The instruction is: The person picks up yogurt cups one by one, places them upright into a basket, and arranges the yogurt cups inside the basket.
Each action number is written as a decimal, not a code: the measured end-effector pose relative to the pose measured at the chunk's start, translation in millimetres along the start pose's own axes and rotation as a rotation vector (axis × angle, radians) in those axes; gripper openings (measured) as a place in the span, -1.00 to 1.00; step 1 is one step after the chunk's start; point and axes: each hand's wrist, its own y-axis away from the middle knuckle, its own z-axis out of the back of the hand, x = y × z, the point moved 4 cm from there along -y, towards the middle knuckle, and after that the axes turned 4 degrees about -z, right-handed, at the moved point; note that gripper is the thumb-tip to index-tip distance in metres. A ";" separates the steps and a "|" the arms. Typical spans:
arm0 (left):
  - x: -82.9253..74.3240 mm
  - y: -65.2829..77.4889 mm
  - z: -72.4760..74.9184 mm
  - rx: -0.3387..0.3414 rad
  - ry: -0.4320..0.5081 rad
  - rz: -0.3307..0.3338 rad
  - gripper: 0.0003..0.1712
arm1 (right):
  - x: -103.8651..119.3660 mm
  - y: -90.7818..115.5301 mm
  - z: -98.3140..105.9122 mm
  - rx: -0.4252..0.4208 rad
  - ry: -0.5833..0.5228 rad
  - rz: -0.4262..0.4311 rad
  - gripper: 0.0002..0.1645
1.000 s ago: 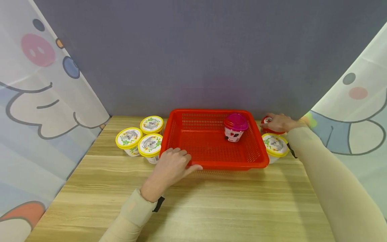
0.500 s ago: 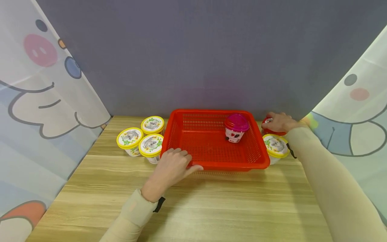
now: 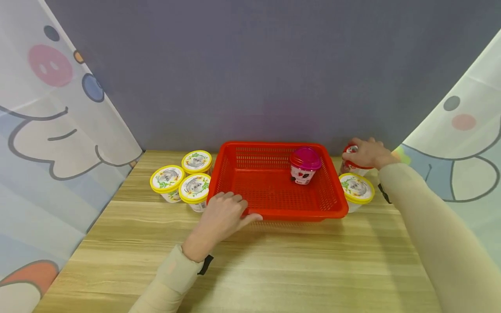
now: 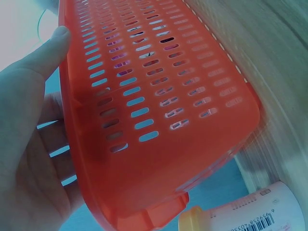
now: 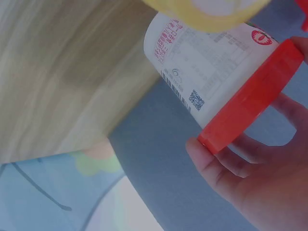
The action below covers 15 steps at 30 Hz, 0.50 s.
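Observation:
My left hand (image 3: 225, 213) grips the near-left rim of a red plastic basket (image 3: 297, 214); in the left wrist view the thumb lies over the rim, with fingers inside. Right of the basket, my right hand (image 3: 369, 153) holds a red-lidded cup (image 5: 192, 72) from above. The right wrist view shows fingers and thumb around the edge of its red lid (image 5: 255, 96). White sides with printed text and a code show below that lid. A yellow-lidded cup (image 3: 356, 189) stands just in front of it. Inside the basket, at the right, sits a magenta-lidded cup (image 3: 305, 163).
Left of the basket several yellow-lidded cups (image 3: 167, 179) stand close together on the wooden table (image 3: 297, 269). A grey panel (image 3: 250, 74) rises behind the table. Printed curtains (image 3: 462, 156) hang on both sides.
My right hand has shifted a little back and to the right with the red-lidded cup, and more of the cup's side shows. The left hand and basket stay in place.

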 end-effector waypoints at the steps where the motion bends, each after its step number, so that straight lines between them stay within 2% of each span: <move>1: 0.1 0.0 -0.2 0.002 0.002 0.001 -0.37 | 1.8 1.1 2.5 -0.009 0.002 0.008 -0.24; 5: 0.4 0.3 -0.8 0.012 0.007 0.005 -0.38 | 8.9 4.6 12.2 -0.035 0.007 0.038 -0.26; 15: 0.5 0.2 -0.5 0.007 0.003 0.002 -0.37 | 28.7 19.3 32.7 -0.078 0.029 0.049 -0.25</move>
